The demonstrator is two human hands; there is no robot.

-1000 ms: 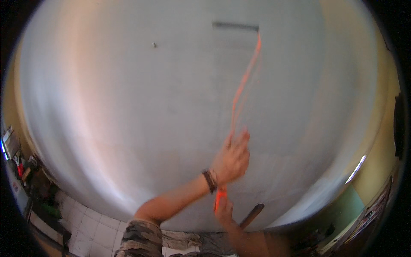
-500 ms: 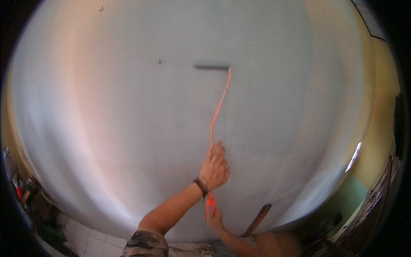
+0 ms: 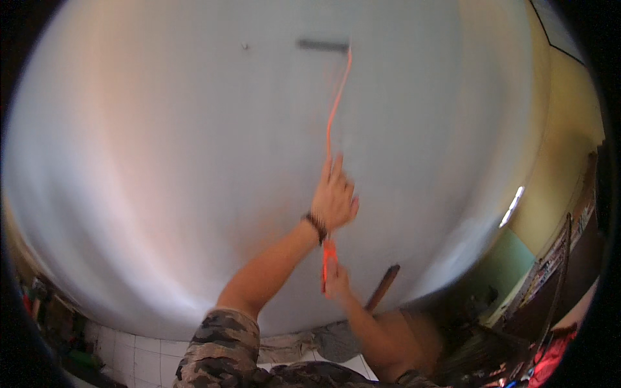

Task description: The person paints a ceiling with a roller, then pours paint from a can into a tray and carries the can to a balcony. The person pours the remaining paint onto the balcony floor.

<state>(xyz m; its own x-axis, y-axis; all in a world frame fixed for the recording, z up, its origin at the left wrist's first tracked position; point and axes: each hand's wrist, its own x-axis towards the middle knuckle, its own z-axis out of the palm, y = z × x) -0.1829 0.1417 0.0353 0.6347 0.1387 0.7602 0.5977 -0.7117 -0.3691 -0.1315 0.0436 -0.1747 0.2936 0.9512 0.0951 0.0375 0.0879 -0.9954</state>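
Observation:
A paint roller with a dark sleeve lies sideways against the pale grey wall. From its right end a long orange rod runs down to my hands. My left hand, with a dark bracelet at the wrist, is on the rod; two of its fingers stretch up along it, the others bend round. Below it, my right hand is closed round the bright orange handle. My left forearm crosses in front of the wall from a camouflage sleeve.
A brown stick with a dark end leans near my right forearm. A small peg sticks out of the wall. Grey cloth lies along the wall's foot on white tiles. Cluttered shelving stands right; dark clutter lies left.
My view has tipped downward, so wall, roller and hands sit higher in the picture. Against the peg, the roller has moved slightly up the wall. Both hands keep their hold.

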